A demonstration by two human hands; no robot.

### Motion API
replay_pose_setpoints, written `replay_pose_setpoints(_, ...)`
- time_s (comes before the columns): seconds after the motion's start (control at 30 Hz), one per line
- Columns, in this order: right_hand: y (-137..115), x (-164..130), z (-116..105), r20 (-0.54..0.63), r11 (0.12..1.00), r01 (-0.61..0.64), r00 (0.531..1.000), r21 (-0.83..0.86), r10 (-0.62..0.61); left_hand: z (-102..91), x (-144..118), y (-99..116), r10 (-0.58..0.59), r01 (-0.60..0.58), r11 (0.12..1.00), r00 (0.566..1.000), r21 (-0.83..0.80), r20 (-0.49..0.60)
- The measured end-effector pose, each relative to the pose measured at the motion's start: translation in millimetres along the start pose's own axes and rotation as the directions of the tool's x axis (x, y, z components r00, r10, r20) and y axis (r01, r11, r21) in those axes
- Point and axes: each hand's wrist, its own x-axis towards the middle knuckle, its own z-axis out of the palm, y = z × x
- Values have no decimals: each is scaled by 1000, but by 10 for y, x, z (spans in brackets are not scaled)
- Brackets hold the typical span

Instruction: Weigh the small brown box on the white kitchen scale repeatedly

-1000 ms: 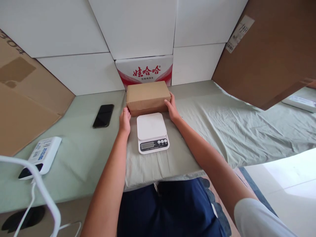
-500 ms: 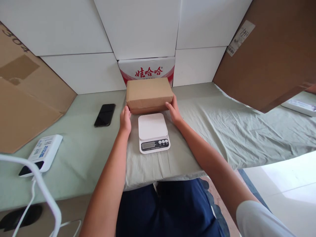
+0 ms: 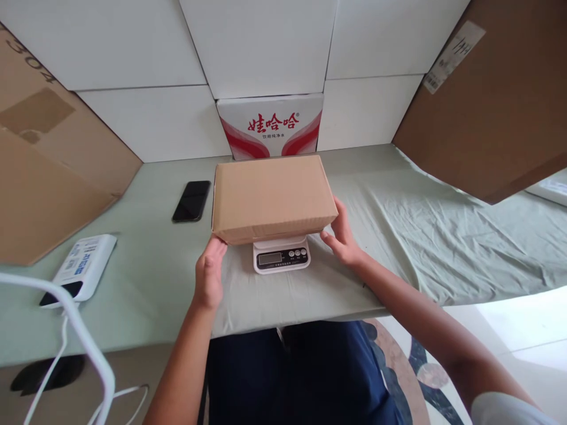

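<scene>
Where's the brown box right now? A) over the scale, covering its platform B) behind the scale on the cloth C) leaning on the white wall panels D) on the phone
A: the box sits over the scale, hiding its platform so only the display strip shows, with the left hand and right hand at its two ends.

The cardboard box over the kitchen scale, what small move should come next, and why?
Probably let both hands go. The cardboard box covers the kitchen scale platform, but the left hand and right hand touch its near corners, which could skew the reading on the display.
</scene>
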Motion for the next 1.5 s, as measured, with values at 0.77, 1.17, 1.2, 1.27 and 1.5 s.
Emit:
replay_pose_setpoints(0.77, 27, 48, 51, -120, 995, -73, 989, 68, 80, -14, 20, -130, -67, 66, 998, 996, 20, 53)
replay_pose_setpoints(1.17, -23, 41, 67, -127, 996, -62, 989, 58, 69, 9, 31, -74, -73, 73, 997, 996, 11, 53)
replay_pose_setpoints(1.2, -44, 45, 70, -123, 996, -67, 990, 60, 74, 18, 35, -49, -75, 75, 997, 995, 11, 59)
replay_pose_setpoints(1.27, -118, 80, 64, -122, 996, -68, 990, 62, 75, 42, 74, 46, -57, 57, 998, 996, -6, 63)
replay_pose_setpoints(1.5, -313, 703, 14, -236, 998, 65, 970, 1, -62, 235, 813, 451, 113, -106, 982, 993, -154, 40)
